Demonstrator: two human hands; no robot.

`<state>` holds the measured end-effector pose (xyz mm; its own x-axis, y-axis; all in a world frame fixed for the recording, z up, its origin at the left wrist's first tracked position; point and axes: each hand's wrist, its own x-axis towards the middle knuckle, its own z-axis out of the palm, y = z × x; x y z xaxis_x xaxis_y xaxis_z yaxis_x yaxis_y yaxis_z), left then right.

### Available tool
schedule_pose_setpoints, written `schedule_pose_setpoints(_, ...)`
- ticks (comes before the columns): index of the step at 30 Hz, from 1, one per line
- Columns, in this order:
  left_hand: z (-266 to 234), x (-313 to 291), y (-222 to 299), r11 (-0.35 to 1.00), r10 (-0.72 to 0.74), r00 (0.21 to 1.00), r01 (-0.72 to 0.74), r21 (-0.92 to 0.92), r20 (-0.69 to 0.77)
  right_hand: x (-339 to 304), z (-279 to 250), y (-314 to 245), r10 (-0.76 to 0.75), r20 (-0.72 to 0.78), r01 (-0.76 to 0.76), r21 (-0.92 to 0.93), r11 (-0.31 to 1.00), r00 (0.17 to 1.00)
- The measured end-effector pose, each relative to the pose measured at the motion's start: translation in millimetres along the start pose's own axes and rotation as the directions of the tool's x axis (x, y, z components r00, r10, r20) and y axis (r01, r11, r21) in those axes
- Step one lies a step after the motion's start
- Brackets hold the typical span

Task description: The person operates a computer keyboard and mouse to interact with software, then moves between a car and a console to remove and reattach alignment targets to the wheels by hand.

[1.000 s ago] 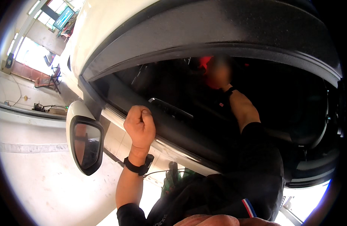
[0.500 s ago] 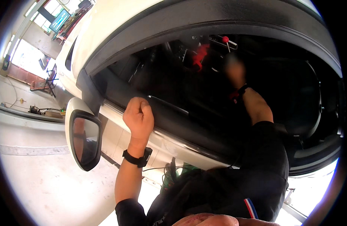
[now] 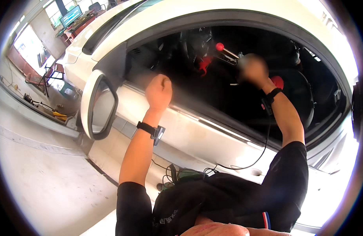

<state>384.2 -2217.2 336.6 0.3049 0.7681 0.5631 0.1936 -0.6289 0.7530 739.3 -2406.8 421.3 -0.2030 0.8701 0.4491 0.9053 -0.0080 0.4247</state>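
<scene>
White car door [image 3: 197, 133], window open. The left hand [image 3: 159, 91], closed in a fist, rests at the window sill [image 3: 189, 114] just behind the side mirror [image 3: 98, 106]. The right hand [image 3: 253, 70], blurred, reaches into the dark cabin near a red-knobbed lever [image 3: 220, 47]; its grip cannot be told.

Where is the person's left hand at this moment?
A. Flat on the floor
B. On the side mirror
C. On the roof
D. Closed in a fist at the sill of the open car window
D: the left hand is a closed fist at the window sill, apart from the side mirror.
</scene>
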Motion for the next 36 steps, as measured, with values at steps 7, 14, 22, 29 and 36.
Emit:
schedule_pose_setpoints(7,-75,-61,39,0.797,-0.172,0.937,0.313,-0.516,0.303,58,-186,-123,0.448,0.302,-0.503,0.135,0.854,0.842)
schedule_pose_setpoints(14,-209,-154,80,0.405,-0.038,0.846,0.5,-0.766,0.532,47,-287,-274,0.192,0.136,-0.211,0.141,0.967,0.972)
schedule_pose_setpoints(22,-362,-274,46,0.422,-0.338,0.884,0.45,-0.787,0.324,41,-241,-505,0.028,0.202,-0.144,0.589,0.795,0.979)
schedule_pose_setpoints(29,-456,-291,-11,0.259,-0.58,0.809,0.297,-0.919,0.098,90,-170,-659,-0.185,0.289,-0.165,0.853,0.496,0.939)
schedule_pose_setpoints(36,-549,-249,-91,0.197,-0.647,0.763,0.167,-0.966,0.0,210,-104,-766,-0.445,0.22,-0.111,0.96,0.257,0.868)
